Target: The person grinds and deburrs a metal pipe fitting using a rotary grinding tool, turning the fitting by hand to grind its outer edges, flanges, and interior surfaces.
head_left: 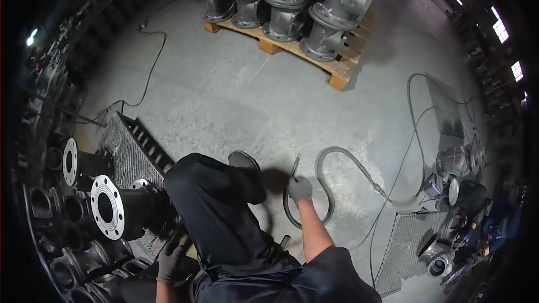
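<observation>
My right hand (300, 189), in a grey glove, is closed around a slim, pen-like metal tool (296, 164) that points away from me just above the floor. A thick grey hose (327, 182) loops on the floor beside this hand. My left hand (169, 262), also gloved, is low at the left beside my leg. Its fingers look stretched out and hold nothing I can make out. Near it, a dark flanged pipe casting (137, 207) lies on its side, its bright drilled flange facing left. A second flanged casting (90, 163) lies farther back.
Stacked grey castings (283, 0) stand on a wooden pallet (337, 73) ahead. Several castings (73, 266) crowd the lower left beside a metal grating (126, 148). At right lie another grating (407, 241), cables (412, 118) and more castings, with a co-worker's blue sleeve (499, 230).
</observation>
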Motion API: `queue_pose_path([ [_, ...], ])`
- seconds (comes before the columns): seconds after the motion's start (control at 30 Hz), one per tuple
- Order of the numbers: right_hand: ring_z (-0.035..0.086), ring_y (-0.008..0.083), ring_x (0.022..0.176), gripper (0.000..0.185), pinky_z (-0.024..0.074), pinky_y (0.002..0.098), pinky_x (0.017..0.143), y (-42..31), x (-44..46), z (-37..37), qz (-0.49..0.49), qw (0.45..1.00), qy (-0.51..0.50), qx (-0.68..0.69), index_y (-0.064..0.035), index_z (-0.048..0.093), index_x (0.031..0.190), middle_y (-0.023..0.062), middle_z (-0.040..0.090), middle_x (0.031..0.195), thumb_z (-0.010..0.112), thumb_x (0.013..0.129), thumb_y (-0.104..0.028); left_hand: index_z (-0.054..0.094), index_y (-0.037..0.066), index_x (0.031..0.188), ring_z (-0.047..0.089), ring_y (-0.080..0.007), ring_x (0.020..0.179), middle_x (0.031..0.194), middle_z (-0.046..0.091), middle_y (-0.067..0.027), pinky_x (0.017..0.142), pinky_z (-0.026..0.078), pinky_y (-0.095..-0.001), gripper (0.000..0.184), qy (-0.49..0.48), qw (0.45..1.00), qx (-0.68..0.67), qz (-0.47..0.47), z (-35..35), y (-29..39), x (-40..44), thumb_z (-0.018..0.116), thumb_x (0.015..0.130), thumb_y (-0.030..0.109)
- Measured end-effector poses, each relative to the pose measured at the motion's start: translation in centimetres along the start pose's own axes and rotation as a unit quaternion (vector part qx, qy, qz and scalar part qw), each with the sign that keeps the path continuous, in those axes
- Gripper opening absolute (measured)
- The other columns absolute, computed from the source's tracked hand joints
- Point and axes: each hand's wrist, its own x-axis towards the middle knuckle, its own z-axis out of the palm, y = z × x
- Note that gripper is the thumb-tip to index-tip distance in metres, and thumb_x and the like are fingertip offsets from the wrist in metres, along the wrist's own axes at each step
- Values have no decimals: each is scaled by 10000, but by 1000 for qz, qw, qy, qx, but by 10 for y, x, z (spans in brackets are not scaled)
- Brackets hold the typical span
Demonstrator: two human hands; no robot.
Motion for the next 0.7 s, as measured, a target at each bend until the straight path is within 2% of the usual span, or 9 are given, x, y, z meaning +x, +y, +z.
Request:
queue_pose_path([
  [0.03, 756, 208, 643, 293, 582, 370, 544, 58, 11, 16, -42, 997, 54, -32, -16, 749, 970, 139, 762, 789, 636, 1016, -283, 726, -54, 1251, 717, -165, 978, 1078, 782, -106, 866, 573, -327, 328, -7, 1000, -16, -16, 2, 6, -5, 741, 1016, 174],
  [0.2, 733, 514, 1079, 616, 576, 557, 957, 28, -21, -11, 36, 982, 35, -183, 11, 756, 1131, 307, 776, 1115, 595, 1026, -574, 733, -23, 1213, 693, -114, 917, 1007, 756, -41, 811, 559, -289, 267, -21, 998, -3, -51, 36, 43, -22, 708, 1007, 145],
  [0.33, 734, 466, 1142, 521, 573, 545, 981, 2, 11, -3, 73, 980, -1, -184, -46, 756, 1198, 268, 769, 1222, 625, 1020, -518, 735, -15, 1218, 677, -92, 923, 1020, 753, -19, 821, 560, -286, 246, -47, 998, 5, -37, 35, 38, -22, 725, 1032, 145],
  [0.4, 704, 425, 1243, 441, 547, 532, 1046, 33, 44, 20, -234, 970, 11, -66, -117, 745, 1275, 210, 750, 1331, 640, 1018, -459, 736, -12, 1229, 679, -95, 929, 1037, 756, -22, 835, 562, -282, 255, -46, 998, -3, -44, 42, 62, -27, 733, 1037, 155],
  [0.43, 675, 413, 1290, 380, 528, 504, 1082, 32, 39, 21, -197, 977, 3, -86, -162, 733, 1324, 177, 728, 1379, 662, 999, -346, 736, -9, 1241, 681, -99, 935, 1055, 759, -25, 850, 565, -278, 263, -45, 998, -14, -45, 38, 66, -30, 740, 1042, 164],
  [0.47, 677, 416, 1262, 396, 526, 480, 1089, 23, 28, 23, -49, 989, 19, -137, -122, 726, 1333, 193, 739, 1318, 673, 974, -282, 733, -7, 1255, 704, -120, 980, 1089, 775, -47, 892, 574, -286, 281, -50, 997, -9, -53, 33, 54, -27, 759, 1033, 163],
  [0.53, 723, 432, 1129, 356, 567, 514, 980, 68, 60, 46, -258, 958, 59, -113, -60, 761, 1196, 211, 769, 1159, 702, 957, -317, 723, -16, 1288, 733, -143, 1044, 1134, 800, -84, 943, 584, -310, 341, -33, 993, 95, -60, 27, 70, -33, 774, 1030, 201],
  [0.67, 744, 356, 1144, 265, 582, 459, 960, 36, 52, 29, -194, 964, -19, -181, -48, 774, 1132, 182, 782, 1149, 692, 958, -230, 686, -27, 1369, 771, -204, 1098, 1181, 808, -145, 985, 588, -341, 504, -2, 986, 142, -82, 31, 72, -38, 794, 1018, 318],
  [0.7, 727, 327, 1123, 263, 577, 448, 963, 68, 61, 38, -269, 963, 4, -22, -63, 740, 1168, 132, 762, 1178, 726, 932, -179, 674, -29, 1389, 778, -223, 1118, 1198, 807, -163, 991, 589, -352, 552, 2, 983, 163, -91, 31, 64, -38, 799, 1011, 352],
])
